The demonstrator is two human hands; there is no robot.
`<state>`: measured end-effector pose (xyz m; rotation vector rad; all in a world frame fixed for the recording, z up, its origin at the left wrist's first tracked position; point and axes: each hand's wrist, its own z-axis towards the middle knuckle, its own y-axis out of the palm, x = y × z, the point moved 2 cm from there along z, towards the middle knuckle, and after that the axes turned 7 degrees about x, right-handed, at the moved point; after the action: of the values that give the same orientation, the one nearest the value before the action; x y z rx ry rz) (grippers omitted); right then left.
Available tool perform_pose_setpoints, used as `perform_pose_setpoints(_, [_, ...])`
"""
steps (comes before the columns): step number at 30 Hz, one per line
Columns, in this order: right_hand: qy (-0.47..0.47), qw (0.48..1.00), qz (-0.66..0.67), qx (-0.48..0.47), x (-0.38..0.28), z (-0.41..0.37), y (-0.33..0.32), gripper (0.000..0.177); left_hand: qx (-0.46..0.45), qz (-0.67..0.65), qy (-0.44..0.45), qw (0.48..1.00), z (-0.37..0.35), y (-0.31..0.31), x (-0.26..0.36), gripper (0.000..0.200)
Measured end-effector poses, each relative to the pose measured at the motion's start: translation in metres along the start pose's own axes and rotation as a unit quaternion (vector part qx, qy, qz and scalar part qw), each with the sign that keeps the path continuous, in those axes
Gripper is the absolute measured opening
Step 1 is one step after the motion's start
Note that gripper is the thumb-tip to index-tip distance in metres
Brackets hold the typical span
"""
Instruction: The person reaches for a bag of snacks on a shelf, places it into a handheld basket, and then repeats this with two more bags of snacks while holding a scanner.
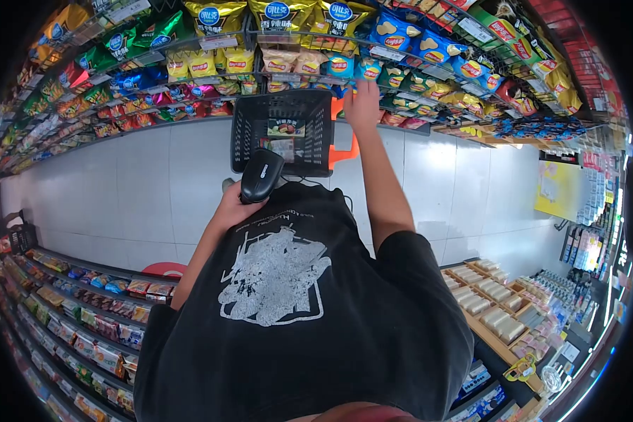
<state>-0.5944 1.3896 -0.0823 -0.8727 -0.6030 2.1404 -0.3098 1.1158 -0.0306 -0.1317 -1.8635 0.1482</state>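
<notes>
A black handheld scanner (261, 176) is held in my left hand (240, 209), in front of the near left corner of a black shopping basket (243, 133). The basket has orange handles (344, 152) on its right side and holds a green-and-dark package (286, 128) and a paler one (283, 149). My right hand (362, 105) is stretched forward, just right of the basket, at the snack shelf. Its fingertips are near a blue chip bag (368, 69); whether they touch it cannot be made out.
Shelves of chip bags (281, 15) curve across the front. Packaged snacks (98, 320) fill shelves at the lower left. A wooden display (491, 299) with wrapped goods stands at the lower right, and a yellow box (559, 188) farther right. Grey tiled floor (119, 190) lies between.
</notes>
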Motion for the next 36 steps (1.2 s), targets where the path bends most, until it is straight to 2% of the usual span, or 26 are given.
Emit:
perform_pose_setpoints(2, [-0.033,0.997,0.06,0.019,-0.018,0.062,0.007,0.022,0.007,-0.007,-0.001,1.0,0.0,0.002,0.008,0.021])
perform_pose_setpoints(4, [-0.061,0.997,0.047,0.02,-0.027,0.113,0.02,0.023,0.01,-0.005,0.005,1.0,0.001,0.003,0.011,0.02])
perform_pose_setpoints(7, [-0.035,0.974,-0.043,-0.218,0.006,0.149,0.085,0.028,0.005,0.0,-0.001,1.0,0.0,-0.003,0.011,0.026])
perform_pose_setpoints(11, [0.094,0.929,-0.107,-0.342,0.013,0.156,0.096,0.037,0.036,0.019,0.01,0.999,-0.005,-0.01,-0.006,0.028])
perform_pose_setpoints(14, [0.109,0.926,-0.099,-0.347,0.009,0.159,0.098,0.036,0.068,-0.026,-0.029,0.997,-0.009,-0.013,0.001,0.026])
perform_pose_setpoints(17, [0.107,0.908,-0.063,-0.4,0.009,0.167,0.091,0.037,0.065,-0.029,-0.065,0.995,-0.01,-0.013,-0.008,0.025])
perform_pose_setpoints(20, [0.066,0.924,-0.055,-0.373,0.026,0.163,0.115,0.034,0.046,-0.03,-0.034,0.998,-0.004,-0.009,-0.006,0.025])
perform_pose_setpoints(22, [0.084,0.912,-0.04,-0.401,0.02,0.168,0.109,0.036,0.043,-0.031,-0.048,0.997,-0.001,-0.005,0.0,0.025])
perform_pose_setpoints(27, [0.139,0.899,-0.049,-0.412,0.007,0.17,0.101,0.054,0.011,-0.014,-0.033,0.999,0.006,-0.002,0.012,0.028])
perform_pose_setpoints(33, [0.121,0.916,-0.075,-0.375,0.001,0.165,0.092,0.061,-0.009,-0.003,-0.022,1.0,0.011,0.002,0.02,0.03])
perform_pose_setpoints(36, [0.123,0.904,-0.073,-0.402,-0.005,0.168,0.083,0.063,-0.01,-0.006,-0.024,1.0,0.01,0.004,0.02,0.03])
